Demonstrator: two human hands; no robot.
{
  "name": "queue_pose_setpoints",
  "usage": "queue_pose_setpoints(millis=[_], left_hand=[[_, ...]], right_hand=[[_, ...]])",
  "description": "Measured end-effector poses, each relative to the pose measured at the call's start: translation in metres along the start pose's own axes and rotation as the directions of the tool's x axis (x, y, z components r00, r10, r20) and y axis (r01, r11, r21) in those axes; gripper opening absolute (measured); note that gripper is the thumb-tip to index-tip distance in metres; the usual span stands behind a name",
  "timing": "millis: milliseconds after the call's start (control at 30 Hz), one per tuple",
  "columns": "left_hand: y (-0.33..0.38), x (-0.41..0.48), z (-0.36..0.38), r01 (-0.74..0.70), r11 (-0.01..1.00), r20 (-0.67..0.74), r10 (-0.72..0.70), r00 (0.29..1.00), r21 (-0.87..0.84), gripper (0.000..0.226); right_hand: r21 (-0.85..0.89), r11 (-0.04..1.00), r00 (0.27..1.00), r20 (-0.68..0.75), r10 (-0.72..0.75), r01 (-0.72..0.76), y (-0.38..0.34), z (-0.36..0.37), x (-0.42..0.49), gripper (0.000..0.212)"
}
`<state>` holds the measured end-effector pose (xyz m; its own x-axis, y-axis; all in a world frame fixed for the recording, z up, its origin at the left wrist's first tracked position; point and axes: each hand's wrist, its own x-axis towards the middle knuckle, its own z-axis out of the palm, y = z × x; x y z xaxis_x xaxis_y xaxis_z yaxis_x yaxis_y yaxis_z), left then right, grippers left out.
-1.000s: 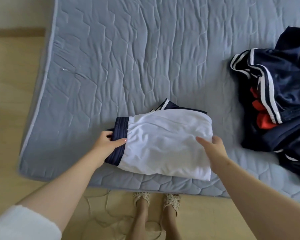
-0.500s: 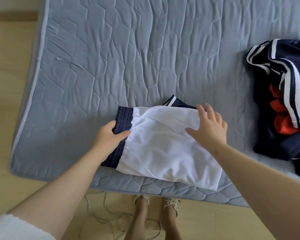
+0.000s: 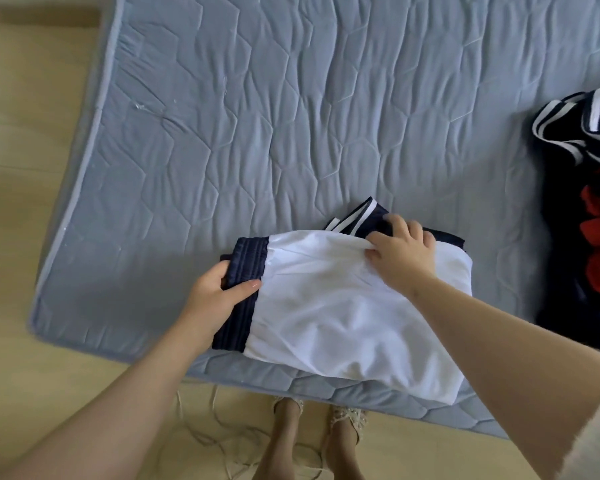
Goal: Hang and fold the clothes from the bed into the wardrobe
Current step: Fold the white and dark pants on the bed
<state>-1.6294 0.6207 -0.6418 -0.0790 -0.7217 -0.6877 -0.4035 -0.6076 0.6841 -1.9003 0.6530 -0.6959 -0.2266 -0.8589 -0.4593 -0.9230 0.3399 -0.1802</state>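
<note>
The quilted grey-blue mattress (image 3: 291, 116) fills most of what I can see from here, with the pale wooden floor (image 3: 32, 209) showing along its left side and near edge. Over at the right edge lies a loose heap of navy clothes (image 3: 568, 271) with white stripes and something red bunched inside it. It is untouched and unsorted, and well apart from the piece being worked on.

That piece is a white top (image 3: 343, 313), already folded into a rough rectangle and lying near the front edge of the mattress, with one corner hanging slightly over. Its navy ribbed band (image 3: 245, 268) sits at the left end, and a bit of navy striped trim (image 3: 357, 216) pokes out at the far side.

The hands are apart, one at each end of the top. The left hand (image 3: 215, 296) grips the navy band, thumb on top and fingers tucked under. The right hand (image 3: 404, 258) rests at the far edge, fingers on the dark trim, thumb pinching a ridge of white cloth.

As I judge it, this one fold is nearly finished and needs only tidying. The heap remains to be done, and no wardrobe is in view. Sandalled feet (image 3: 347, 420) stand beside thin cords (image 3: 215, 434) on the floor.
</note>
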Motion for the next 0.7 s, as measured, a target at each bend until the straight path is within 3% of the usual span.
queue_pose_setpoints(millis=[167,233,300,367,467,600,700], left_hand=[[-0.009,0.003,0.001,0.02,1.0,-0.019,-0.021,1.0,-0.022,0.028],[-0.013,0.005,0.004,0.011,0.998,-0.069,-0.015,0.998,-0.058,0.023],[-0.016,0.005,0.004,0.005,0.995,-0.12,-0.017,0.993,-0.099,0.019],[-0.018,0.001,0.0,0.02,0.992,-0.144,-0.037,0.989,-0.123,0.018],[-0.024,-0.004,-0.007,0.013,0.995,-0.183,-0.031,0.983,-0.098,0.023],[-0.042,0.002,-0.003,0.042,0.988,-0.268,-0.002,0.963,0.146,0.012],[-0.052,0.018,0.005,0.098,0.972,-0.297,-0.03,0.954,0.214,0.028]], right_hand=[[0.065,0.998,0.989,0.146,-0.003,-0.007,-0.002,-0.002,0.028,0.027],[0.088,0.996,0.996,0.088,-0.018,0.011,-0.005,0.001,0.029,0.025],[0.143,0.989,0.998,-0.062,-0.032,0.041,-0.007,0.001,0.022,0.021],[0.297,0.954,0.994,-0.112,-0.02,0.052,-0.009,-0.005,0.01,0.018],[0.488,0.872,0.997,0.079,0.0,-0.038,-0.012,-0.02,0.006,0.023],[0.125,0.992,0.991,0.131,-0.03,0.013,-0.012,-0.013,0.006,0.027],[0.053,0.983,0.985,0.03,0.173,-0.174,-0.001,0.005,-0.004,0.039]])
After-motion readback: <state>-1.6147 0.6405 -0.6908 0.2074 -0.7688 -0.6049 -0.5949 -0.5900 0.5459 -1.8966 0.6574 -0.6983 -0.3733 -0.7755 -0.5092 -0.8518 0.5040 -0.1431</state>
